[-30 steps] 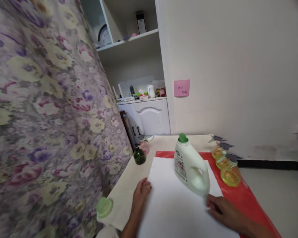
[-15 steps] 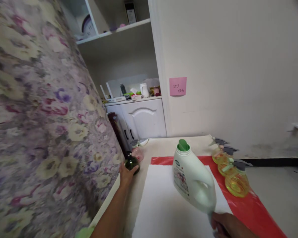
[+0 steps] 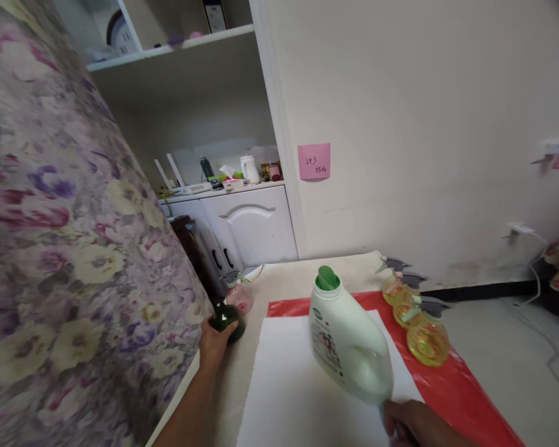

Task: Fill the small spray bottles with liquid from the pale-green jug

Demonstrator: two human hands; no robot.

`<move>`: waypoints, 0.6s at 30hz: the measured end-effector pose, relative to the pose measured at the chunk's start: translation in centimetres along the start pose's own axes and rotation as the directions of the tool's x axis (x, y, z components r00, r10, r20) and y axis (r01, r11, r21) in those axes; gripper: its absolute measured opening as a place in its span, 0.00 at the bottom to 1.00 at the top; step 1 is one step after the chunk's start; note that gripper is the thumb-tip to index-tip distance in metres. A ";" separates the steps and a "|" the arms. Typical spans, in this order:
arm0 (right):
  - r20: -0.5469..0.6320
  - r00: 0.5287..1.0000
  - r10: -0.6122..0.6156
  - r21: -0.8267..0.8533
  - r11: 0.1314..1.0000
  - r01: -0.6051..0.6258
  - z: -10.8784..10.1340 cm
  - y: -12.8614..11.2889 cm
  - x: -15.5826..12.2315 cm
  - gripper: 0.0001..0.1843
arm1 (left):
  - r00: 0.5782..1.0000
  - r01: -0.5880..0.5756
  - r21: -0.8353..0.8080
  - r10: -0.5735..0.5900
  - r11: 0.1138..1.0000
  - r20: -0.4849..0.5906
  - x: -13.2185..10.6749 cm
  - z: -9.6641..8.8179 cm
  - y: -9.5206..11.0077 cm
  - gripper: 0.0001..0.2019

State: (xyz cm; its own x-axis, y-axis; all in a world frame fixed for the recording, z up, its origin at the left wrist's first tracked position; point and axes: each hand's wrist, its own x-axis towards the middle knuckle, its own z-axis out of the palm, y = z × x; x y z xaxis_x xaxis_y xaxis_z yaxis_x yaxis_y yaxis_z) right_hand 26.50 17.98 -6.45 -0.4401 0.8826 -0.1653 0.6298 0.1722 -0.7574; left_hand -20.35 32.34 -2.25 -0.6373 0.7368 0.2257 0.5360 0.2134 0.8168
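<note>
Near the table's left edge, my left hand [image 3: 215, 340] curls round a dark green, round bottle [image 3: 227, 321], thumb across its near side. Just behind it is a pink spray bottle [image 3: 240, 298] with a grey trigger head. Over a white sheet [image 3: 279, 385] leans a pale green laundry detergent jug [image 3: 340, 341], its mouth toward the upper left. A green spout shows inside the uncapped mouth. At the jug's lower right end is my right hand [image 3: 412, 423], closed on its base with fingers bent. Part of that hand is cut off by the frame's bottom edge.
Several yellow spray bottles [image 3: 427, 338] stand in a row along the right side, on a red sheet [image 3: 466, 391]. A floral curtain [image 3: 97, 261] hangs close on the left. Behind the table are a white cabinet [image 3: 256, 230] and a wall with a pink note [image 3: 314, 161].
The view has turned a little to the right, so everything sits farther left in it. Both hands keep their holds, on the dark green bottle and on the detergent jug.
</note>
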 end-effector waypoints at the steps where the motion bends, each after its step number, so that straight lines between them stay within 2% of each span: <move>1: -0.003 1.000 -0.012 0.000 1.000 0.012 0.1 0.4 0.0 0.07 | 1.000 0.004 -0.007 -0.004 1.000 -0.005 -0.3 -0.3 0.3 0.41; 5: -0.011 0.998 -0.065 0.001 0.998 0.065 0.3 1.6 -0.2 0.09 | 0.999 -0.020 -0.085 0.023 0.996 0.027 -3.1 -2.1 1.1 0.40; 8: -0.018 0.995 -0.096 -0.012 0.995 0.096 0.0 1.9 -0.6 0.10 | 0.992 -0.036 -0.168 0.055 0.985 0.110 -6.8 -3.6 1.3 0.40; 12: 0.001 0.999 -0.048 0.100 0.994 0.047 -0.4 2.1 -0.9 0.05 | 0.970 -0.029 -0.302 0.100 0.953 0.223 -13.7 -5.1 1.0 0.42; 14: 0.043 0.999 -0.014 0.161 0.987 0.007 -0.5 2.3 -1.1 0.01 | 0.948 0.055 -0.430 0.088 0.901 0.306 -17.6 -5.4 0.7 0.40; 18: 0.061 0.998 -0.013 0.202 0.979 0.000 -1.0 2.4 -1.5 0.03 | 0.928 0.129 -0.529 0.087 0.839 0.363 -25.1 -5.1 0.8 0.38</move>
State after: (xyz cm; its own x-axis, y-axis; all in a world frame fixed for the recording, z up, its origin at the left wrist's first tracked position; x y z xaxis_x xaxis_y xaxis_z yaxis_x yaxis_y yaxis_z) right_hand 29.33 17.45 -7.41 -0.4864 0.8520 -0.1936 0.4876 0.0808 -0.8693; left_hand -6.75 10.70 -4.53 -0.3435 0.9351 0.0874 0.0744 -0.0656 0.9951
